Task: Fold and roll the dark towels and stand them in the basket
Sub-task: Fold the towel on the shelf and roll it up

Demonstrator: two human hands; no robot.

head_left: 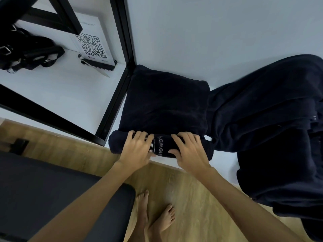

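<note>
Only readable bit is white lettering on the rolled dark navy terry towel (162, 144) under my hands, looks like "bawel", sideways. The white QR-code sign card (91, 45) on the shelf has small print too blurry to read.

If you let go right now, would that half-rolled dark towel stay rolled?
Probably not: the half-rolled towel looks soft and floppy, so the roll likely loosens once both hands, left hand and right hand, lift. Its round roll sits near the table edge and might roll off.

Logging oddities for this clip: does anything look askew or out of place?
Yes. The pile of dark towels at the right hangs over the white table edge toward the floor. The towel being rolled lies flat and square.
</note>
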